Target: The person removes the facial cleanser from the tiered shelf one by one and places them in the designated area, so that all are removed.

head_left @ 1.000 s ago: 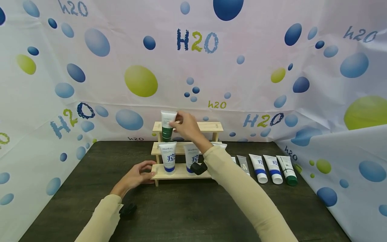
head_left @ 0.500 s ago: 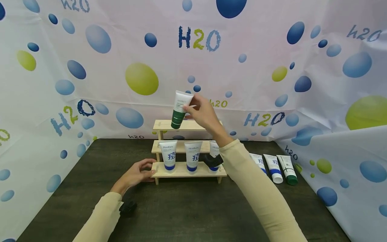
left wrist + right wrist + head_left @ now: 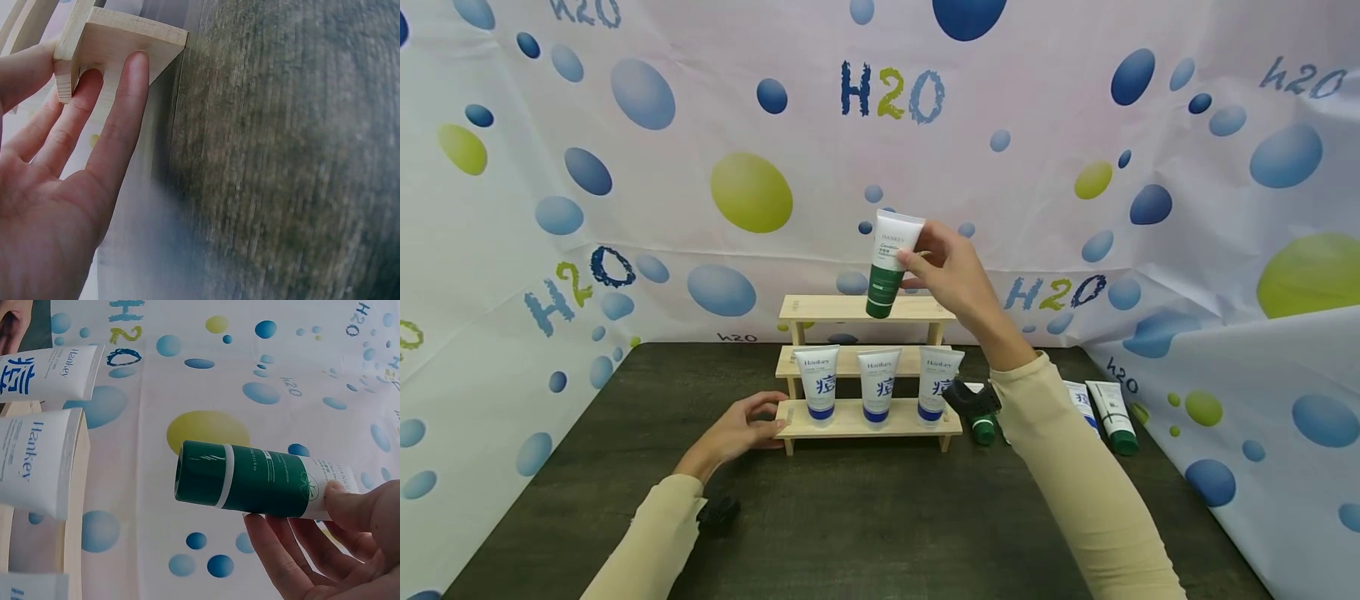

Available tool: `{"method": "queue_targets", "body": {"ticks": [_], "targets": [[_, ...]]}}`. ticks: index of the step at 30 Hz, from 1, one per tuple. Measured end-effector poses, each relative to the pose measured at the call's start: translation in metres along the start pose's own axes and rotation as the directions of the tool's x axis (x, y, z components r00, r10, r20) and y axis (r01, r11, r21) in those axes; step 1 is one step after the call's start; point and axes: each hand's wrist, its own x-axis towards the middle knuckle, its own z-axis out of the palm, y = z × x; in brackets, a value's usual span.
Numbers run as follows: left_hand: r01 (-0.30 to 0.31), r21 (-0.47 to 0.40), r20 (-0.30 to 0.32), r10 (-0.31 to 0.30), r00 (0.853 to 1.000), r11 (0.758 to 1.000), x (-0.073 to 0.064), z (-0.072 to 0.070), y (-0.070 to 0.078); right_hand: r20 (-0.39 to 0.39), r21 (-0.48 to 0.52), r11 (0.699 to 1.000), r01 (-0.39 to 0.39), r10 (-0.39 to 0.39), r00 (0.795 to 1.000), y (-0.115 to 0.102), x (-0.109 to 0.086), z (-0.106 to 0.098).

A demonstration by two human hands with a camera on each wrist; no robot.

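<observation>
My right hand [image 3: 951, 271] pinches a white and green squeeze tube [image 3: 891, 265] between thumb and fingers, above the top shelf of a three-tier wooden display stand [image 3: 865, 307]. The tube's green cap points down, tilted slightly. In the right wrist view the green cap end [image 3: 203, 474] projects past the fingers. My left hand [image 3: 737, 433] grips the left end of the stand's lowest shelf; in the left wrist view its fingers [image 3: 125, 106] touch the wood [image 3: 134, 34] and its thumb lies over the edge. Three white and blue tubes [image 3: 878, 385] stand cap down on the lowest shelf.
On the dark table [image 3: 850, 525], right of the stand, lie more tubes, among them a white and green one [image 3: 1112, 417] and a partly hidden green-capped one [image 3: 982, 429]. The right forearm covers others. A printed backdrop [image 3: 820, 150] rises behind the table.
My right hand has lifted the white and green tube from the top shelf's left end and moved it up and to the right. My left hand stays at the lowest shelf.
</observation>
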Motion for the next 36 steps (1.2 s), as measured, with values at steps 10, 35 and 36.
{"method": "queue_targets", "body": {"ticks": [10,35,36], "targets": [[-0.004,-0.01,-0.002,0.004,1.0,1.0,0.0,0.002,-0.002,-0.028,-0.021,1.0,-0.023,0.023,0.999,0.016,-0.023,-0.026],[-0.033,0.038,0.001,0.033,0.999,0.999,-0.001,0.001,-0.001,0.048,-0.144,0.985,-0.093,0.101,0.994,0.04,-0.071,-0.072],[-0.037,0.042,0.002,0.037,0.999,0.998,-0.002,0.001,-0.001,0.05,-0.15,0.984,-0.099,0.108,0.993,0.042,-0.072,-0.073]]}}
